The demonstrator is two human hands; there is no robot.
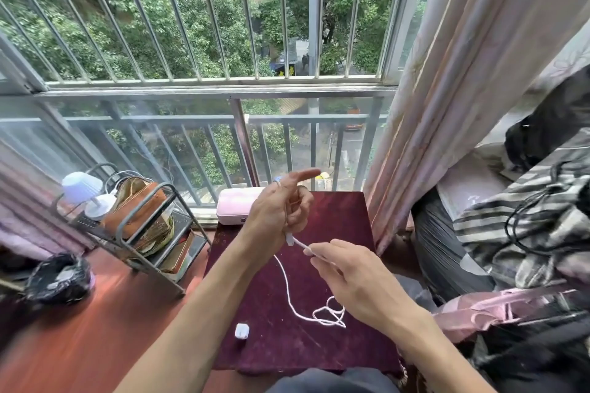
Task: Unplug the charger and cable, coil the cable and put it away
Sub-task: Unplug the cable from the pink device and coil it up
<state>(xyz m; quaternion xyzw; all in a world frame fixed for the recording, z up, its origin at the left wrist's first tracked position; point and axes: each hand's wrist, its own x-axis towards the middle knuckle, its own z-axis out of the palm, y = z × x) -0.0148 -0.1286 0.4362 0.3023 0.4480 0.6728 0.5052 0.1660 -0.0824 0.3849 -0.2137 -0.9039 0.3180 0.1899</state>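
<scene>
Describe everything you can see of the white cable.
The white cable is thin and limp. Its short plug end hangs just below the left hand, whose curled fingers appear to hold it; the right hand pinches the strand just past the plug. A longer stretch drops from beside the left wrist onto the dark red table cover and ends in a loose tangle by the right wrist. It is not joined to the white charger, which lies apart.

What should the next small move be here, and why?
Probably the right hand loops the cable round the left hand: both hold its connector end, the rest lies loose and tangled on the table, and the charger lies detached.
</scene>
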